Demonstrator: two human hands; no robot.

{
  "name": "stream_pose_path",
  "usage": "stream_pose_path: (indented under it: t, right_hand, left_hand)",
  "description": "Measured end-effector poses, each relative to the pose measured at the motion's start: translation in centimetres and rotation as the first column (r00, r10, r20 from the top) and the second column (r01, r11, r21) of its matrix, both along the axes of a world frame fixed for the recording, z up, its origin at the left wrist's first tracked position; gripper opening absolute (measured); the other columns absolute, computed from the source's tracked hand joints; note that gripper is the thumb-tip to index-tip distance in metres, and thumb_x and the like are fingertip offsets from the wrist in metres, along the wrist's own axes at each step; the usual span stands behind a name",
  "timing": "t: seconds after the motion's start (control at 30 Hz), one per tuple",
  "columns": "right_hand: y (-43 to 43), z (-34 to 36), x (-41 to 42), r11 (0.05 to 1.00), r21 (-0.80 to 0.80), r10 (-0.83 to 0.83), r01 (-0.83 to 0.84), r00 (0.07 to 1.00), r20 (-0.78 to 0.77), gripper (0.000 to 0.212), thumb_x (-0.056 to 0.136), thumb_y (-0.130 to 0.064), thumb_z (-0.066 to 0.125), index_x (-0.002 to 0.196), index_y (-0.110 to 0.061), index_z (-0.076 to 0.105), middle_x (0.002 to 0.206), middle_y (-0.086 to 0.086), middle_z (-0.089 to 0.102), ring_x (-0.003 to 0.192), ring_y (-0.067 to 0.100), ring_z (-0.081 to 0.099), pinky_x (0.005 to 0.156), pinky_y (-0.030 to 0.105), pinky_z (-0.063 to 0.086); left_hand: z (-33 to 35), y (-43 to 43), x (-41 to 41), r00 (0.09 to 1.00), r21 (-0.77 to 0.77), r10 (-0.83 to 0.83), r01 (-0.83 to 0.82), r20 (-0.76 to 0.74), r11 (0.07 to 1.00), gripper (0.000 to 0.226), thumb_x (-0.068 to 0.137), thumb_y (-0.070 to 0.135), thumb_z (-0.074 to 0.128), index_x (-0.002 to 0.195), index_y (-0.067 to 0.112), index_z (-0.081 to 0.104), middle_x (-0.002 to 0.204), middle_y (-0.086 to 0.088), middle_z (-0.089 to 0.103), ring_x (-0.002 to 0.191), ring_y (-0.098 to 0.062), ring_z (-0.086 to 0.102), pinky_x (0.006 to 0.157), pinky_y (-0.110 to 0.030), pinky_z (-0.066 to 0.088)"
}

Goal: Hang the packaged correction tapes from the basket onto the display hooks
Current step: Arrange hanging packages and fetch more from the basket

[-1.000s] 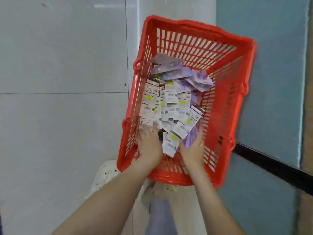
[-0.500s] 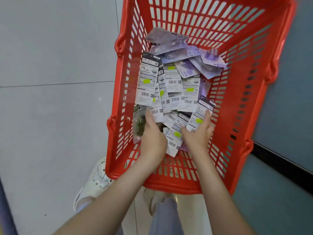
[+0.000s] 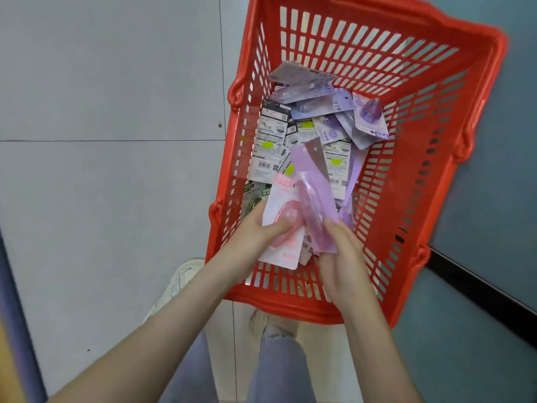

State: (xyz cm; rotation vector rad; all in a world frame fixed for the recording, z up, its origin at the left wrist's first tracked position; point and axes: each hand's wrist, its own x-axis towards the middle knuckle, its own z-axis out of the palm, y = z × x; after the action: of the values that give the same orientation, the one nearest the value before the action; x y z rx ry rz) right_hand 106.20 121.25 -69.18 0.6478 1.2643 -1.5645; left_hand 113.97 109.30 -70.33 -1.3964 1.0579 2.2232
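Now gripping pink packet (image 3: 281,219) in left hand (image 3: 250,238), purple packet (image 3: 312,187) in right hand (image 3: 347,269), fingers (image 3: 334,229) curled, over near edge of red basket (image 3: 412,181).

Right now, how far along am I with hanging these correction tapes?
Done: nothing hung shows in this view. In hand: your left hand grips a pink pack and your right hand a purple pack, both raised over the pile. Left: many packs lie heaped in the red basket, so nearly the whole job remains.
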Motion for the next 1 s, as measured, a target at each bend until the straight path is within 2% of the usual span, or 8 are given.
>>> stream_pose_path:
  t: [0.17, 0.33, 0.43, 0.53, 0.6, 0.67, 0.77, 1.0]
  right_hand:
    - [-1.5, 0.7, -0.9, 0.994, 0.043, 0.105, -0.101, 0.988, -0.112, 0.022, 0.096, -0.009, 0.043, 0.105, -0.008, 0.063, 0.087, 0.000, 0.074, 0.079, 0.012, 0.070, 0.065, 0.022, 0.054]
    - [-2.1, 0.3, 0.0, 0.912, 0.031, 0.405, -0.410, 0.884, -0.233, 0.024, 0.097, -0.009, 0.049, 0.108, -0.019, 0.067, 0.108, 0.002, 0.069, 0.105, 0.014, 0.063, 0.093, 0.028, 0.049]
    - [-1.4, -2.4, 0.5, 0.842, 0.338, 0.524, -0.421, 0.787, -0.326, 0.023, 0.089, -0.024, 0.062, 0.111, -0.029, 0.061, 0.113, 0.003, 0.060, 0.100, 0.013, 0.057, 0.091, 0.030, 0.046]
    - [-0.2, -7.1, 1.4, 0.492, 0.779, 0.784, -0.389, 0.588, -0.202, 0.077, 0.083, -0.038, 0.068, 0.146, -0.016, 0.029, 0.141, 0.015, 0.042, 0.129, 0.031, 0.038, 0.109, 0.044, 0.031]
    - [0.2, -9.3, 2.4, 0.277, 0.842, 0.880, -0.463, 0.473, -0.030, 0.099, 0.080, -0.041, 0.071, 0.153, -0.018, 0.008, 0.152, 0.015, 0.024, 0.135, 0.034, 0.025, 0.108, 0.046, 0.025]
    - [0.0, -10.5, 2.8, 0.199, 0.849, 0.898, -0.490, 0.437, 0.042, 0.102, 0.081, -0.037, 0.071, 0.153, -0.022, 0.001, 0.155, 0.012, 0.014, 0.134, 0.033, 0.021, 0.106, 0.044, 0.026]
    - [-0.1, -10.2, 2.9, 0.224, 0.868, 0.846, -0.444, 0.530, 0.053, 0.100, 0.082, -0.029, 0.069, 0.153, -0.020, 0.000, 0.156, 0.017, 0.009, 0.138, 0.033, 0.016, 0.106, 0.036, 0.010]
    - [1.0, 2.0, 2.1, 0.256, 0.868, 0.816, -0.425, 0.576, 0.041, 0.090, 0.083, -0.019, 0.064, 0.154, -0.024, 0.008, 0.158, 0.016, 0.009, 0.139, 0.034, 0.016, 0.110, 0.037, 0.021]
  left_hand:
    - [1.0, -1.1, 0.6, 0.982, -0.140, 0.174, -0.183, -0.074, 0.973, 0.039, 0.082, 0.018, 0.073, 0.119, 0.020, 0.060, 0.113, -0.007, 0.070, 0.105, -0.030, 0.066, 0.088, -0.045, 0.055]
    - [1.5, -1.7, -0.3, 0.994, -0.327, 0.091, -0.106, -0.061, 0.939, 0.043, 0.065, 0.027, 0.080, 0.104, 0.028, 0.061, 0.096, 0.014, 0.071, 0.095, -0.008, 0.066, 0.083, -0.026, 0.053]
    - [1.2, -2.0, -0.5, 0.995, -0.426, 0.094, -0.091, -0.015, 0.900, 0.036, 0.074, 0.010, 0.080, 0.098, 0.027, 0.058, 0.086, 0.019, 0.068, 0.083, 0.003, 0.063, 0.071, -0.012, 0.047]
    - [0.5, -2.0, -0.2, 0.998, -0.523, 0.056, -0.052, -0.009, 0.851, 0.038, 0.076, 0.013, 0.079, 0.105, 0.026, 0.057, 0.100, 0.014, 0.066, 0.092, 0.005, 0.061, 0.081, -0.014, 0.048]
    - [-0.1, -1.8, 0.2, 0.999, -0.543, 0.030, -0.031, -0.011, 0.839, 0.046, 0.076, 0.018, 0.080, 0.115, 0.025, 0.056, 0.111, 0.012, 0.066, 0.106, -0.001, 0.061, 0.093, -0.025, 0.049]
    - [-0.4, -1.4, 0.5, 1.000, -0.552, 0.015, -0.015, -0.004, 0.834, 0.050, 0.074, 0.023, 0.080, 0.117, 0.027, 0.054, 0.115, 0.012, 0.064, 0.110, -0.004, 0.060, 0.097, -0.033, 0.049]
    - [0.0, -0.9, 0.8, 0.999, -0.540, -0.022, 0.035, 0.031, 0.841, 0.049, 0.069, 0.036, 0.077, 0.112, 0.029, 0.055, 0.113, 0.012, 0.065, 0.109, -0.007, 0.060, 0.097, -0.040, 0.049]
    - [8.2, -1.8, -1.1, 0.998, -0.518, -0.040, 0.056, 0.041, 0.854, 0.063, 0.069, 0.037, 0.078, 0.125, 0.022, 0.052, 0.121, 0.007, 0.063, 0.112, -0.010, 0.059, 0.100, -0.042, 0.047]
